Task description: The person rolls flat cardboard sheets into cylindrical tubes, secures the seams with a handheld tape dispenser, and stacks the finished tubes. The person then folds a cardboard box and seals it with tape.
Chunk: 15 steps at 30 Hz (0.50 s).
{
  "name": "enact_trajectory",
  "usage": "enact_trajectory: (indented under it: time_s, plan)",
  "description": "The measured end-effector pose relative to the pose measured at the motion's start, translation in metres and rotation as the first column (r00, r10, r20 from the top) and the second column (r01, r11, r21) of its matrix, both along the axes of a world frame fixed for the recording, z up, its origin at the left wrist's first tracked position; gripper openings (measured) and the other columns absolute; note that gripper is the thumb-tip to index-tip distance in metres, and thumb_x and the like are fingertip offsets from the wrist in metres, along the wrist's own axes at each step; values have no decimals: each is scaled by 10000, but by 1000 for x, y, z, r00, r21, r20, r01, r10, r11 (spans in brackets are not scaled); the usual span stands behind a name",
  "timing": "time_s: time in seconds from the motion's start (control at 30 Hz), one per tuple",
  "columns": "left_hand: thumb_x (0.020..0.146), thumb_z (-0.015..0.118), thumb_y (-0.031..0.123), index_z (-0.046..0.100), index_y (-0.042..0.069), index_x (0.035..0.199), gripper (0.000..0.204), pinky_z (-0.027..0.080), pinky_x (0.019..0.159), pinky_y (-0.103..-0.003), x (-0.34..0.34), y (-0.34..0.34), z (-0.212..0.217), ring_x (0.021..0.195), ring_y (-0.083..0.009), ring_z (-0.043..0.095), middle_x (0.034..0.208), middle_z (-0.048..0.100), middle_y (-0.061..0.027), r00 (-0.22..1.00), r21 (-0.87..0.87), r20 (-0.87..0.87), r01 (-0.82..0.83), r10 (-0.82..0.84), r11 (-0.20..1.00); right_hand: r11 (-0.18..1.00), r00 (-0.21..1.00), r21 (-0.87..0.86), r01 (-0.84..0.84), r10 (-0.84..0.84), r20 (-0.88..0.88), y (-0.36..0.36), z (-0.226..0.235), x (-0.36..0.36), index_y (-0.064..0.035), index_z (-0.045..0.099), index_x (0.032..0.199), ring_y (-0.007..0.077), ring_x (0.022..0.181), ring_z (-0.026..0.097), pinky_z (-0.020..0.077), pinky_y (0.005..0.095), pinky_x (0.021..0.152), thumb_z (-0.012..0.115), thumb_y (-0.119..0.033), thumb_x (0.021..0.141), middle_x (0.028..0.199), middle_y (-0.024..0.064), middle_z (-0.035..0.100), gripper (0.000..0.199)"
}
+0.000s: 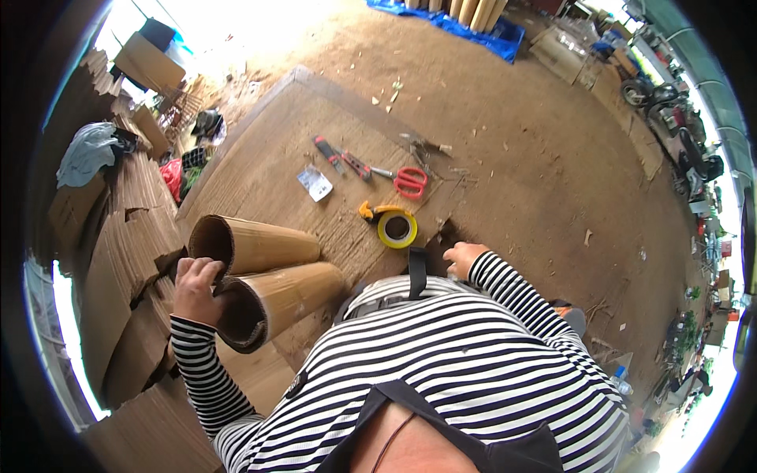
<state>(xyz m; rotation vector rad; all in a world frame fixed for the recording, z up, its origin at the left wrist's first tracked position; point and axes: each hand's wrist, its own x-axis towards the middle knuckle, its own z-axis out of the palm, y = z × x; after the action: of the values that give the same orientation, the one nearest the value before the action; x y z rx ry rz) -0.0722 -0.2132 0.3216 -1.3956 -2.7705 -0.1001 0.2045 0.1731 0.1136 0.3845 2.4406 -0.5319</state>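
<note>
Two rolled cardboard tubes lie side by side at the left, an upper tube point(276, 243) and a lower tube point(303, 293), their open mouths facing left. My left hand point(197, 290) is bent round the rim at the mouth of the lower tube, beside the upper one. On the right, my right hand point(465, 258) is low beside my waist with curled fingers; what they hold, if anything, is hidden. Ahead lie a yellow tape roll point(397, 229) with an orange-yellow tool point(369, 211), red-handled scissors point(411, 182), a red-and-black cutter knife point(328, 153) and another red-and-black hand tool point(356, 165).
A worn wooden board point(260, 150) lies under the tools, with a small white packet point(315, 183) on it. Stacked cardboard sheets point(134, 236) line the left side. Upright tubes stand on a blue tarp point(505, 43) at the back. A motorbike point(686, 150) is far right.
</note>
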Motion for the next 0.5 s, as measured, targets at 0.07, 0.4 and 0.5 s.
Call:
enact_trajectory:
  time_s: [0.07, 0.4, 0.5]
  plan:
    - [556, 782, 29, 605, 40, 1081, 555, 438, 958, -387, 5, -8, 8, 1072, -317, 518, 1110, 599, -117, 990, -103, 97, -91, 101, 991, 999, 991, -2, 48, -48, 126, 16, -4, 18, -95, 620, 1151, 325, 1042, 609, 497, 425, 893, 604, -313, 871, 1125, 171, 617, 355]
    - [743, 730, 112, 585, 7, 1175, 468, 493, 878, -362, 100, 222, 42, 994, -272, 615, 1140, 616, -147, 969, 215, 216, 70, -118, 974, 971, 958, -10, 237, -232, 169, 173, -33, 115, -92, 595, 1182, 336, 1081, 595, 496, 428, 897, 585, -290, 903, 1161, 173, 610, 343]
    - [735, 743, 153, 585, 38, 1179, 485, 500, 861, -354, 106, 320, -8, 992, -275, 622, 1156, 614, -138, 871, 55, 486, 50, -71, 997, 949, 899, 32, 312, -306, 313, 221, -31, 146, -93, 572, 1213, 315, 1104, 586, 497, 431, 910, 561, -300, 928, 1177, 159, 602, 352]
